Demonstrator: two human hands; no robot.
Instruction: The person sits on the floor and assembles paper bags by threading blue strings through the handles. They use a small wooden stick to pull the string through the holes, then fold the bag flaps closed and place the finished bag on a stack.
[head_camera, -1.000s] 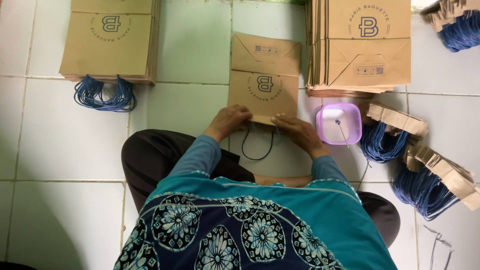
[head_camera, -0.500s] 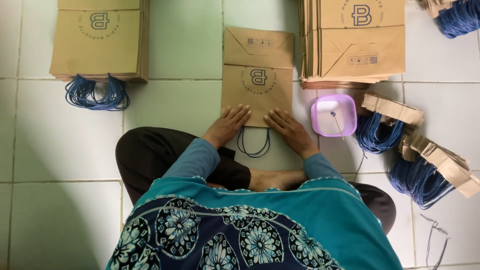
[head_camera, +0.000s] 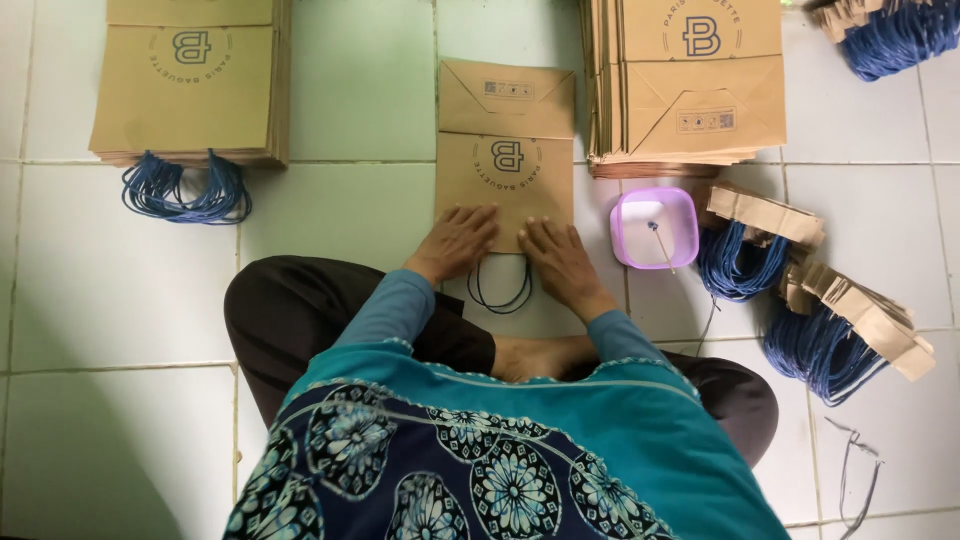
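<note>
A flat brown paper bag (head_camera: 505, 140) lies on the white tiled floor in front of me, its folded bottom pointing away. My left hand (head_camera: 457, 240) and my right hand (head_camera: 560, 258) press palm-down, side by side, on the bag's near edge. A dark cord handle loop (head_camera: 500, 290) sticks out from under that edge between my wrists. Neither hand grips anything.
A stack of finished bags (head_camera: 190, 85) with blue handles (head_camera: 185, 190) lies at the far left. A stack of handle-less bags (head_camera: 695, 80) is at the far right. Beside it sit a small purple tub (head_camera: 655, 228) and piles of blue cord handles on paper strips (head_camera: 815, 300).
Both hands have slid slightly along the bag's near edge and now lie flatter. The view has shifted, so the bag sits a little closer.
</note>
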